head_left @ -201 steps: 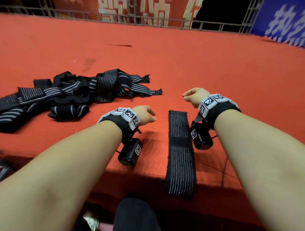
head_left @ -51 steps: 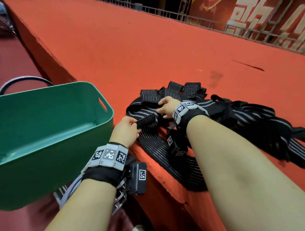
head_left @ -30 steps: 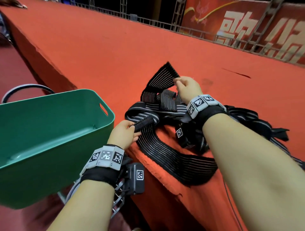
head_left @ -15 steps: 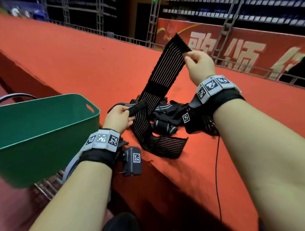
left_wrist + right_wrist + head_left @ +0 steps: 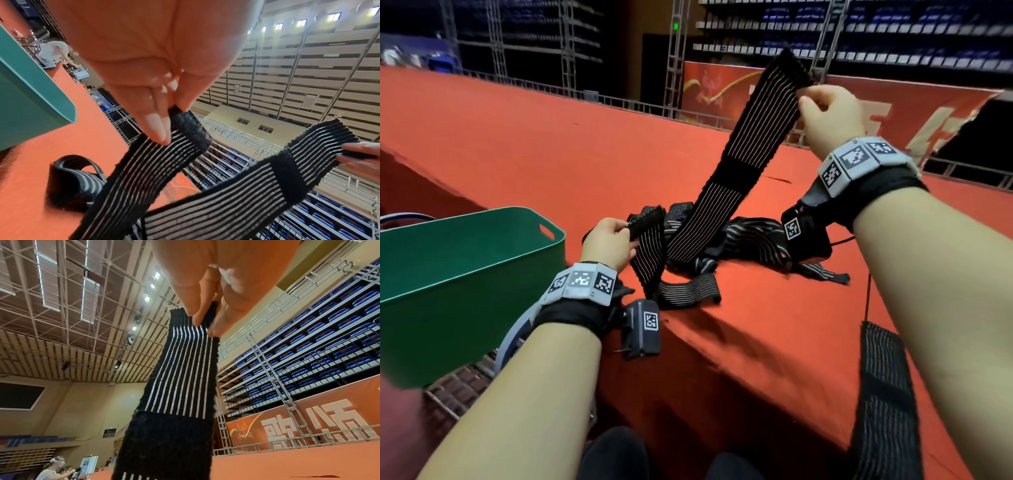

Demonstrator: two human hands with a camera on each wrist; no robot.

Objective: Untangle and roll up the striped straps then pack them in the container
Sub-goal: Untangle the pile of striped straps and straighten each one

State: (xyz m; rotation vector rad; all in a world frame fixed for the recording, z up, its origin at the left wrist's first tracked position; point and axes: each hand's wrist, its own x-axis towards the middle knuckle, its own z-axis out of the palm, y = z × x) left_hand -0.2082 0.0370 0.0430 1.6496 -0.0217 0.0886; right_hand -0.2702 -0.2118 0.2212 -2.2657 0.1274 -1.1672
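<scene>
One black strap with thin white stripes (image 5: 753, 137) hangs in a long V between my hands. My right hand (image 5: 825, 113) pinches its upper end high above the red platform (image 5: 517, 144); the pinch shows in the right wrist view (image 5: 205, 318). My left hand (image 5: 609, 240) pinches the other, velcro-tipped end (image 5: 189, 125) low near the platform's edge. The strap's bend lies on the platform (image 5: 681, 291). Behind it sits a tangled pile of striped straps (image 5: 750, 240). The green container (image 5: 465, 274) stands to the left, below the platform's edge.
Another striped strap (image 5: 880, 394) lies flat over the platform's front edge at the right, partly behind my right forearm. A metal rail (image 5: 619, 102) runs along the platform's far side. Distant people (image 5: 53, 470) are visible in the hall.
My right hand has lifted its strap end higher and to the right, drawing the strap out of the pile. My left hand keeps its pinch on the velcro end.
</scene>
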